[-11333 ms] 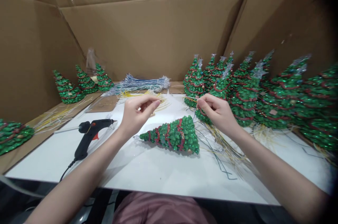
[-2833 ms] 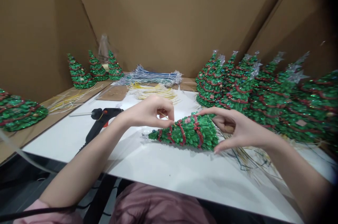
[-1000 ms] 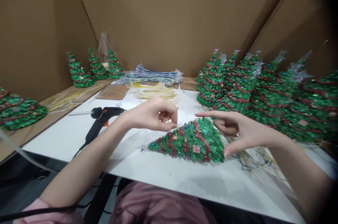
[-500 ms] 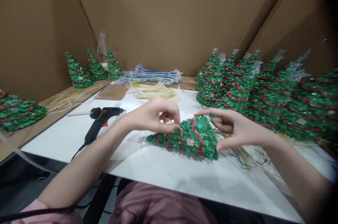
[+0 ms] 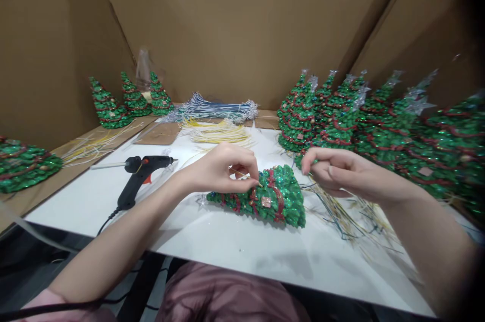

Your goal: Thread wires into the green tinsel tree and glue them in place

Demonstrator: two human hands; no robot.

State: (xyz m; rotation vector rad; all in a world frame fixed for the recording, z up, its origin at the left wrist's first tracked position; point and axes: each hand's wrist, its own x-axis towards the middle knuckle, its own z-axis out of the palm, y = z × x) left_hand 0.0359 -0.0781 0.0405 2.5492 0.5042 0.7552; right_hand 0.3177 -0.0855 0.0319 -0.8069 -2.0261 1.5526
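Observation:
A small green Christmas tree [image 5: 288, 195] with red garlands lies on its side on the white tabletop, its clear star [image 5: 202, 201] towards the left and its base towards the right. My left hand [image 5: 227, 168] is closed in a pinch on a thin yellowish wire [image 5: 240, 174], whose end reaches the tree's upper side. Just off the base, my right hand [image 5: 337, 173] is closed with curled fingers; what they hold, if anything, is hidden. Loose thin wires [image 5: 341, 213] trail from beside the base under this hand.
A black glue gun [image 5: 138, 175] with a glue stick lies at left. Bundles of blue wires [image 5: 215, 108] and yellow-white wires [image 5: 220, 132] lie at the back. Several star-topped trees [image 5: 341, 115] stand at right; more trees [image 5: 108, 104] are at left. Cardboard walls [image 5: 197, 24] surround the table.
My right hand has let go of the tree's base, moved slightly away and curled its fingers. My left hand keeps its pinch on the wire at the tree.

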